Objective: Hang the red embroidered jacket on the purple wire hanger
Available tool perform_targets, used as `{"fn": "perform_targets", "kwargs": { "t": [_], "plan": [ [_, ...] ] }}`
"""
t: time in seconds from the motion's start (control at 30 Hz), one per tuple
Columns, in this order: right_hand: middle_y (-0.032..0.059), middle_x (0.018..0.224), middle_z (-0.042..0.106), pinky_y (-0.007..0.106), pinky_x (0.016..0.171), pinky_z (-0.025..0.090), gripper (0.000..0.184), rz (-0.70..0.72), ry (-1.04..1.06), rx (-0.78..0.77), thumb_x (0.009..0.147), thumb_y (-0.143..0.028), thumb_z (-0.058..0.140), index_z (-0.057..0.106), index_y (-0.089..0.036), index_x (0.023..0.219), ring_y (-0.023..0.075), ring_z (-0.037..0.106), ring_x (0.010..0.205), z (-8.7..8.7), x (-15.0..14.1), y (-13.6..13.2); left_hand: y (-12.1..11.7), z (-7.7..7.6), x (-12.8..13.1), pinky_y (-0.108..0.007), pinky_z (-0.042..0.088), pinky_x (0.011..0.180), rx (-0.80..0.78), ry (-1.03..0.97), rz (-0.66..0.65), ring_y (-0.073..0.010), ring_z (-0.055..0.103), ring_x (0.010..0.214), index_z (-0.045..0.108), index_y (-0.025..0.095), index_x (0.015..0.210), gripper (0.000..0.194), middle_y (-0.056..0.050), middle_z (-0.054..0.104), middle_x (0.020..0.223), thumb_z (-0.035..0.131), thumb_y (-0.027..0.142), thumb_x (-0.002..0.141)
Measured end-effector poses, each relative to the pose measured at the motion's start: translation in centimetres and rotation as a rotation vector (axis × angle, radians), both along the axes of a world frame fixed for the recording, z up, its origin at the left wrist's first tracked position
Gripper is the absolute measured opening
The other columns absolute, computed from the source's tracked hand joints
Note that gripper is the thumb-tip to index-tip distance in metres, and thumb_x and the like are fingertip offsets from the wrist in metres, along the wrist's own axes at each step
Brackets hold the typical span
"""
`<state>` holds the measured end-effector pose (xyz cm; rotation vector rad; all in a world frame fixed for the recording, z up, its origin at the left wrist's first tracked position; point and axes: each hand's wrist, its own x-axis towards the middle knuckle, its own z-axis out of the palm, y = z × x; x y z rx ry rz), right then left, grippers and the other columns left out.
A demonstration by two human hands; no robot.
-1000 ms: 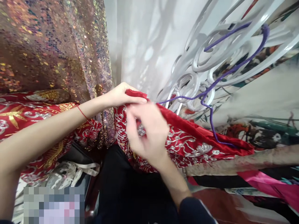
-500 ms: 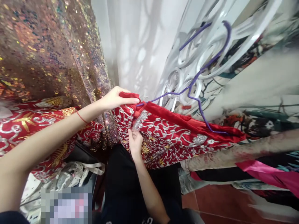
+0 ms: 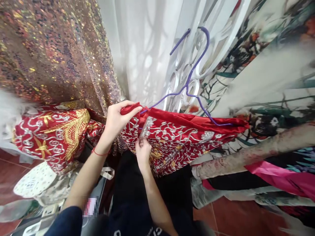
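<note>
A red garment (image 3: 172, 131) with silver and gold embroidery hangs on a purple wire hanger (image 3: 188, 83) across my lap. My left hand (image 3: 119, 118), with a thin red string round its wrist, pinches the garment's top edge at the left, beside the hanger's left arm. Lower down, my right hand (image 3: 143, 149) has its fingers curled on the cloth just below the open seam at the front. The hanger's right end lies inside the red satin edge, and its hook points up, touching nothing my view makes certain.
At the left are another red embroidered cloth (image 3: 54, 131) and a sequined curtain (image 3: 64, 55). A dotted white item (image 3: 36, 180) lies below. White scrolled metalwork (image 3: 182, 78) stands behind the hanger. Floral fabric (image 3: 246, 65) and a pink cloth (image 3: 278, 177) are to the right.
My left forearm has swung in closer to my body, its hand still pinching the edge. The hanger and garment have shifted slightly left in view. The right hand keeps its grip.
</note>
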<state>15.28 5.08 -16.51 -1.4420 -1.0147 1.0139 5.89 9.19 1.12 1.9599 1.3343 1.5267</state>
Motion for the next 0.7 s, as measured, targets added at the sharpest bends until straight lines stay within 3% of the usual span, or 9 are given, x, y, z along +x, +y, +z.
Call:
{"fn": "perform_targets", "kwargs": {
  "t": [0.1,0.2,0.3,0.37,0.43,0.47,0.53,0.6,0.7],
  "plan": [
    [0.0028,0.061,0.069,0.029,0.054,0.056,0.03,0.154,0.171,-0.008,0.084,-0.049,0.059,0.058,-0.021,0.073,0.019,0.067,0.049,-0.4,0.1,-1.2,0.6,-0.6,0.5,-0.028,0.056,0.08,0.106,0.012,0.046,-0.0157,0.071,0.082,0.075,0.018,0.095,0.021,-0.003,0.077,0.09,0.075,0.036,0.084],
    [0.0036,0.061,0.07,0.029,0.05,0.057,0.044,0.244,0.303,-0.012,0.078,-0.064,0.062,0.06,-0.02,0.072,0.0185,0.066,0.046,-0.7,0.4,-1.8,0.8,-1.9,0.8,-0.036,0.052,0.102,0.233,-0.047,0.158,-0.0204,0.068,0.109,0.064,0.02,0.118,0.04,-0.008,0.072,0.117,0.076,0.036,0.084],
    [0.0045,0.065,0.072,0.026,0.049,0.055,0.05,0.249,0.383,0.0,0.071,-0.068,0.07,0.065,-0.018,0.075,0.0151,0.064,0.046,-0.5,0.7,-1.9,-1.3,-6.1,0.6,-0.042,0.043,0.112,0.334,-0.213,0.496,-0.0241,0.055,0.13,0.052,0.021,0.128,0.045,-0.013,0.057,0.138,0.069,0.034,0.089],
    [0.0016,0.061,0.069,0.023,0.045,0.049,0.049,0.227,0.416,0.013,0.069,-0.065,0.075,0.067,-0.017,0.075,0.0109,0.057,0.043,-0.4,0.8,-1.9,-3.8,-10.7,0.2,-0.043,0.047,0.105,0.235,-0.258,0.613,-0.023,0.061,0.113,0.055,0.02,0.112,0.02,-0.011,0.062,0.118,0.053,0.032,0.096],
    [-0.0027,0.054,0.061,0.021,0.041,0.041,0.047,0.208,0.441,0.022,0.069,-0.062,0.078,0.067,-0.017,0.073,0.0074,0.048,0.04,-0.3,0.8,-1.9,-6.1,-15.7,0.0,-0.042,0.051,0.093,-0.019,-0.169,0.573,-0.022,0.063,0.093,0.056,0.021,0.096,0.013,-0.007,0.063,0.096,0.045,0.029,0.096],
    [-0.0038,0.052,0.059,0.02,0.04,0.038,0.047,0.204,0.451,0.024,0.069,-0.062,0.078,0.067,-0.017,0.072,0.0066,0.044,0.04,-0.3,0.7,-2.0,-6.9,-18.0,0.1,-0.041,0.053,0.088,-0.127,-0.113,0.507,-0.0218,0.063,0.088,0.054,0.021,0.097,0.012,-0.007,0.063,0.093,0.047,0.03,0.094],
    [-0.0037,0.052,0.058,0.021,0.04,0.037,0.047,0.199,0.466,0.022,0.069,-0.062,0.078,0.066,-0.017,0.072,0.0067,0.043,0.041,-0.3,0.5,-2.3,-7.9,-21.3,0.5,-0.038,0.054,0.082,-0.194,-0.068,0.411,-0.0222,0.064,0.084,0.054,0.021,0.097,0.015,-0.007,0.063,0.092,0.056,0.031,0.086],
    [-0.0019,0.056,0.062,0.022,0.042,0.039,0.047,0.194,0.47,0.017,0.069,-0.062,0.078,0.067,-0.017,0.074,0.008,0.047,0.043,-0.4,0.3,-2.5,-7.9,-22.6,1.2,-0.039,0.053,0.084,-0.212,-0.042,0.365,-0.0236,0.063,0.087,0.053,0.022,0.097,0.017,-0.007,0.063,0.094,0.057,0.03,0.082],
    [-0.0018,0.057,0.063,0.023,0.042,0.041,0.047,0.192,0.466,0.012,0.068,-0.063,0.079,0.066,-0.018,0.075,0.0081,0.047,0.042,-0.5,0.3,-2.6,-7.0,-22.4,2.0,-0.04,0.049,0.083,-0.229,-0.027,0.363,-0.024,0.058,0.085,0.049,0.023,0.087,0.005,-0.006,0.06,0.088,0.049,0.029,0.087]
  ]
}}
